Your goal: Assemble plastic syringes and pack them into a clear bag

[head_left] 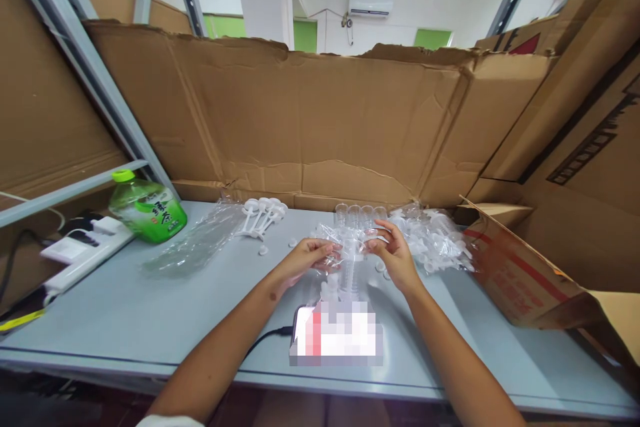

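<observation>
My left hand (311,256) pinches crinkled clear plastic film (326,237), thumb against fingers. Opposite it, my right hand (395,255) has thumb and fingertips curled at the right side of the same film, which looks like a thin bag. Just below the hands, clear ribbed plastic parts (349,280) lie in a column, with small white pieces (329,288) beside them. Several clear plastic cylinders (360,215) stand in a row behind the hands. Farther left lie several white plunger-like pieces (263,215) with round ends. The film partly hides what is between my fingers.
A clear bag (197,247) lies left, near a green bottle (150,208) and a white power strip (87,257). Heaped clear parts (436,240) and a cardboard box (525,273) are right. A cabled phone (335,337) lies in front. Cardboard (320,113) walls the table's back.
</observation>
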The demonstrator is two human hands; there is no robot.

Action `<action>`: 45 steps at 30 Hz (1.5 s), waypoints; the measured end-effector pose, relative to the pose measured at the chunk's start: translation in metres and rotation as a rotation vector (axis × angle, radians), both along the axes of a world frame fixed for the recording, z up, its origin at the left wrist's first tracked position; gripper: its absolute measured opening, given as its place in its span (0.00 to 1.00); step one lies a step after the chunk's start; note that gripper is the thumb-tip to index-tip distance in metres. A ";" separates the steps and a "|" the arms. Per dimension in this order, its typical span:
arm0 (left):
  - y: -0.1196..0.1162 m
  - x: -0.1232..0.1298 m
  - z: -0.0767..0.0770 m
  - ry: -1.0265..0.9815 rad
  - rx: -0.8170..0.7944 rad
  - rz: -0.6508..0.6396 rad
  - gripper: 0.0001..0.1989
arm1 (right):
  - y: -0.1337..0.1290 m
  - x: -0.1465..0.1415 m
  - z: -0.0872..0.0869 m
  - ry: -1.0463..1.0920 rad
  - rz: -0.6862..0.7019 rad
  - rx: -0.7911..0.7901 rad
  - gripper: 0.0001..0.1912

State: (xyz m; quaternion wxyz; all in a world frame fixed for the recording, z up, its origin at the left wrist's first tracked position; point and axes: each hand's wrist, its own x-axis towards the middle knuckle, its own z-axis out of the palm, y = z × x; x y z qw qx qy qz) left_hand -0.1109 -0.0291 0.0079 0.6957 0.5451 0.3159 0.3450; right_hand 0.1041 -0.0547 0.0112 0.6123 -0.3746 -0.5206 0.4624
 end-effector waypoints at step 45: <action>0.015 0.013 0.031 -0.251 0.050 0.215 0.20 | -0.011 -0.002 0.027 -0.255 0.103 -0.117 0.34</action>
